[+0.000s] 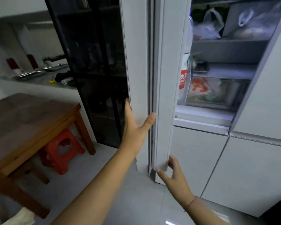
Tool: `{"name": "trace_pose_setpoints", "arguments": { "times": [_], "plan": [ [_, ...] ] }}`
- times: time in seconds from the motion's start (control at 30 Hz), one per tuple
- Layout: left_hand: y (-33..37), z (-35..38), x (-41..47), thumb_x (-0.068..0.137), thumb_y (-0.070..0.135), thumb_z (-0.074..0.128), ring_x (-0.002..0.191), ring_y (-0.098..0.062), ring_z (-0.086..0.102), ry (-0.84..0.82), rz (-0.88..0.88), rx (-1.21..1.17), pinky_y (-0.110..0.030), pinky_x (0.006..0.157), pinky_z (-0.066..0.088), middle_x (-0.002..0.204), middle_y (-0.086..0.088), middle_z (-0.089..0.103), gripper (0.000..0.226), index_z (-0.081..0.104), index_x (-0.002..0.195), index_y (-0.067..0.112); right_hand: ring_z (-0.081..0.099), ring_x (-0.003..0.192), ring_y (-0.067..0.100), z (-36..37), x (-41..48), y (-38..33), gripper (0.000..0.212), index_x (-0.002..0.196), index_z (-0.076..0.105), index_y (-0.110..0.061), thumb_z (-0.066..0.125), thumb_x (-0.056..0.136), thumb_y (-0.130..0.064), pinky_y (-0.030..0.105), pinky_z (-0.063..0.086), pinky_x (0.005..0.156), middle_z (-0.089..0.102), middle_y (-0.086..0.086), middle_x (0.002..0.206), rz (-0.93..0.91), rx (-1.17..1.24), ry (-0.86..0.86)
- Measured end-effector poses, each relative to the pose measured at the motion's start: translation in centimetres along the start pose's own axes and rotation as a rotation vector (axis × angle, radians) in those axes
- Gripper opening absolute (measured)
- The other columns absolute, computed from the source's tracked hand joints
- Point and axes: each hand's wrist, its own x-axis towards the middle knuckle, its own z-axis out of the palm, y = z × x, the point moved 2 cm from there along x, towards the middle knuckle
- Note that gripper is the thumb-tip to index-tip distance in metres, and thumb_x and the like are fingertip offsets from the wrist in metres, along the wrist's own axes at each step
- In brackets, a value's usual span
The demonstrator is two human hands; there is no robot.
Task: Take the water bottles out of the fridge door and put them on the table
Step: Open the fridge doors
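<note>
The white fridge door [166, 78] stands swung out, seen edge-on in the middle of the view. My left hand [135, 132] lies flat against the door's outer face, fingers spread, thumb at the rubber seal. My right hand [173, 174] has its fingers apart around the door's bottom corner. A clear water bottle [186, 69] with a red and white label stands in the door shelf, half hidden behind the door's edge. The brown wooden table [23, 117] is at the left.
Inside the fridge are shelves with plastic bags [208, 26] and a drawer of food [212, 91]. A dark glass cabinet [94, 62] stands left of the door. A red plastic stool [60, 150] sits under the table. A counter with metal trays [29, 73] runs along the back left.
</note>
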Motion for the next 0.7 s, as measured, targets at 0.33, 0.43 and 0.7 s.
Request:
{"name": "trace_pose_setpoints", "arguments": {
  "times": [0.33, 0.43, 0.7],
  "plan": [
    [-0.5, -4.7, 2.9, 0.062, 0.057, 0.07, 0.149, -0.019, 0.0, 0.291, -0.059, 0.297, -0.045, 0.116, 0.017, 0.161, 0.008, -0.012, 0.122, -0.01, 0.152, 0.034, 0.04, 0.129, -0.006, 6.8, 3.6, -1.6, 0.081, 0.145, 0.027, -0.037, 0.065, 0.074, -0.038, 0.024, 0.034, 0.111, 0.041, -0.025, 0.142, -0.015, -0.085, -0.435],
    [-1.2, -6.0, 3.5, 0.077, 0.053, 0.064, 0.149, -0.021, 0.009, 0.315, -0.069, 0.333, -0.044, 0.115, 0.022, 0.162, 0.009, -0.006, 0.105, -0.006, 0.152, 0.035, 0.039, 0.13, 0.001, 8.2, 5.0, -2.0, 0.085, 0.147, 0.021, -0.036, 0.065, 0.075, -0.042, 0.026, 0.03, 0.113, 0.035, -0.017, 0.148, 0.012, -0.128, -0.501],
    [-3.2, -9.3, 6.1, 0.086, 0.065, 0.047, 0.145, -0.018, 0.026, 0.355, -0.082, 0.363, -0.05, 0.117, 0.027, 0.16, 0.005, 0.022, 0.08, 0.009, 0.152, 0.038, 0.015, 0.146, 0.015, 11.6, 8.1, -3.1, 0.092, 0.152, 0.0, -0.026, 0.064, 0.085, -0.03, 0.032, 0.018, 0.118, 0.009, -0.007, 0.16, -0.001, -0.228, -0.74]
  ]
}}
